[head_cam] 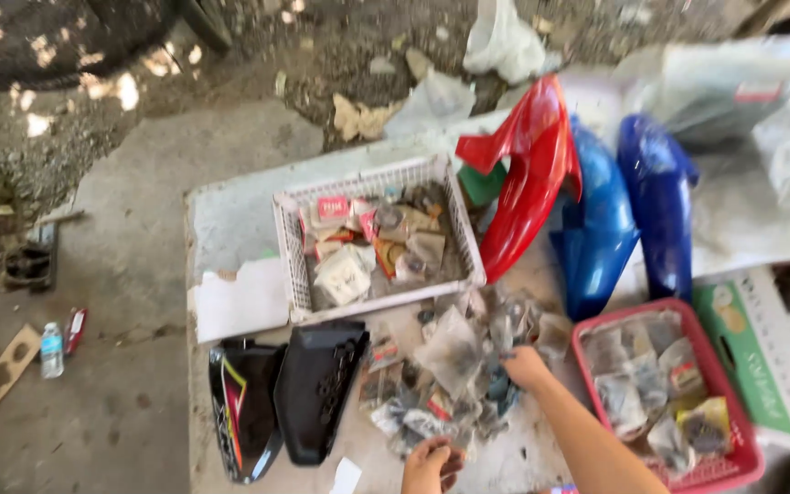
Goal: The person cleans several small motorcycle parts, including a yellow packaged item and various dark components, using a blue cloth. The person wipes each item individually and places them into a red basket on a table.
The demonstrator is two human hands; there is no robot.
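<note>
On a low table lies a heap of small clear plastic bags with parts [454,366]. My right hand [525,366] reaches into that heap, its fingers down among the bags; what it grips is hidden. My left hand [432,465] is at the bottom edge of the view, fingers curled around a small bag from the near side of the heap. A white plastic basket [372,183] with packets and boxed parts stands just beyond the heap.
A red basket [733,462] of bagged parts sits at the right. Red [532,174] and blue [596,229] glossy fairing panels lie behind it, two black panels [317,384] at the left. A water bottle [51,349] stands on the ground. Plastic sheets cover the far right.
</note>
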